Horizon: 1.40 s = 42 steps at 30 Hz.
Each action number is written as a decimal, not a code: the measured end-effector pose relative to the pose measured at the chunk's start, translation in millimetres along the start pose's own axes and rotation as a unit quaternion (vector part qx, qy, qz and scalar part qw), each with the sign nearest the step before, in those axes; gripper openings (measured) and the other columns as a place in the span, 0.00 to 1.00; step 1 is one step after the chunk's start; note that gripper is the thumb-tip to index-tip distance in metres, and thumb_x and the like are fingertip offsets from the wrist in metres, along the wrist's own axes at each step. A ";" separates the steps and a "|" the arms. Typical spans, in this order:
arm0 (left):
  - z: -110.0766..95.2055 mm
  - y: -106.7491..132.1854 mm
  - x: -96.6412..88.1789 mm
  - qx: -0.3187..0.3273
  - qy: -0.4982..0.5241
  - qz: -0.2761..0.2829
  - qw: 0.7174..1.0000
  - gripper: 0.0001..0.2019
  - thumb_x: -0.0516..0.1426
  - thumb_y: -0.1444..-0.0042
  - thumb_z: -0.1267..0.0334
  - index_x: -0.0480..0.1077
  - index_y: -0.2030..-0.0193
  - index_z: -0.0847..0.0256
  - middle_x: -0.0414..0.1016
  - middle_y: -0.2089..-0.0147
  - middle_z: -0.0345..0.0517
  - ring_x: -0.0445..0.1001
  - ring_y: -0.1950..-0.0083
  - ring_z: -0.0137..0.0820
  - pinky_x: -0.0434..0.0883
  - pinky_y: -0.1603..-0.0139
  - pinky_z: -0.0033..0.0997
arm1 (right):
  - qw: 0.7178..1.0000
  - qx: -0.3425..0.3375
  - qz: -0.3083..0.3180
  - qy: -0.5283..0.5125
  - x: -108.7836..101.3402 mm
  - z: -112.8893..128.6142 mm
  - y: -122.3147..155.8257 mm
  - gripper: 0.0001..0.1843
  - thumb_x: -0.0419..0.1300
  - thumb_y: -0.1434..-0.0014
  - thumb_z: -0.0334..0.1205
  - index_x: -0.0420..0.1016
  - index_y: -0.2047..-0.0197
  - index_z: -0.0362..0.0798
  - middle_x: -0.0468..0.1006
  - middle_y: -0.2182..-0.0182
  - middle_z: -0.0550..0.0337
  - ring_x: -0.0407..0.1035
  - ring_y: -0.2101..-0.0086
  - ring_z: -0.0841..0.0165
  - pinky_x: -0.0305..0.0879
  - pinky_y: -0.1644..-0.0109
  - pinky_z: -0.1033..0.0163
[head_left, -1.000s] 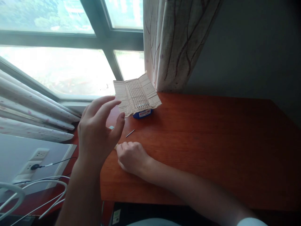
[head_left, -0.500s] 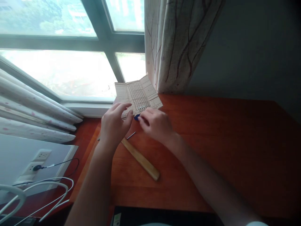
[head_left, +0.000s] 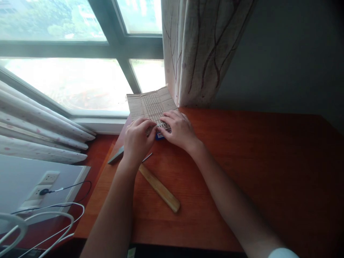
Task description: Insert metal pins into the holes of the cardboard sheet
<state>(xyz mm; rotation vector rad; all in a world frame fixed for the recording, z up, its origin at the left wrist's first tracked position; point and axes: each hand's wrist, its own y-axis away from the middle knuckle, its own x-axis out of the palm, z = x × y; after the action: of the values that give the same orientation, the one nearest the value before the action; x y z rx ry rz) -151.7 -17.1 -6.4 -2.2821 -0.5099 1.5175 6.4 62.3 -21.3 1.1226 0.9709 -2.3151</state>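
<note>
Both my hands are at an unfolded paper packet printed with rows of dots, which lies over a small blue box at the back of the wooden table. My left hand has its fingers curled at the packet's near edge. My right hand rests on the packet's lower right part, fingers pressed down on it. A thin metal pin or needle lies just by my left hand. A tool with a pale wooden handle and a grey metal blade lies under my left wrist.
A window with a grey frame and a patterned curtain stand behind the table. To the left are folded curtains, a wall socket with a black plug, and white cables.
Both hands moved forward from the table's near part to the paper packet. The wooden-handled tool, earlier hidden under the right hand, now lies bare on the table.
</note>
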 end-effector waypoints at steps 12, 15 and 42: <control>-15.9 2.7 -11.9 -0.021 0.071 -0.182 0.981 0.06 0.57 0.34 0.63 0.74 0.59 0.59 0.80 0.55 0.49 0.78 0.50 0.37 0.74 0.47 0.38 | 1.000 0.011 0.002 -0.015 -2.0 1.3 -0.3 0.19 0.64 0.36 0.47 0.81 0.46 0.46 0.78 0.41 0.51 0.66 0.39 0.55 0.59 0.32 0.49; -21.0 4.7 -27.4 -0.051 0.088 -0.186 0.977 0.07 0.56 0.33 0.61 0.74 0.56 0.58 0.80 0.55 0.47 0.79 0.53 0.35 0.75 0.51 0.36 | 1.000 0.014 0.002 -0.015 -2.6 2.6 -0.1 0.19 0.64 0.35 0.47 0.80 0.45 0.47 0.78 0.41 0.51 0.66 0.39 0.56 0.59 0.32 0.50; -22.9 69.9 -25.3 -0.143 -0.153 0.161 0.964 0.13 0.54 0.34 0.55 0.71 0.68 0.56 0.79 0.68 0.45 0.76 0.68 0.37 0.58 0.72 0.33 | 0.999 -0.001 0.020 -0.030 -5.4 -4.6 -1.1 0.19 0.61 0.35 0.44 0.80 0.44 0.47 0.77 0.39 0.52 0.65 0.38 0.57 0.60 0.32 0.50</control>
<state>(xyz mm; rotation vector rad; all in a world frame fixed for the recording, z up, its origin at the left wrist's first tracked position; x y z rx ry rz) -132.5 -92.3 -11.1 -2.4476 -0.4823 2.0991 11.5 66.6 -18.5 1.0561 0.9215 -2.3021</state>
